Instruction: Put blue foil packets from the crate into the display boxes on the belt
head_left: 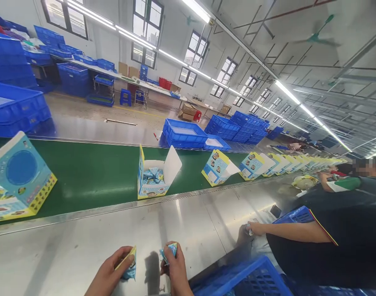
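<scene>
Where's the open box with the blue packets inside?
In the head camera view, the open box stands on the green conveyor belt, between the large printed box at left and a tilted box at right.

The person's left hand and right hand are both bare.
</scene>
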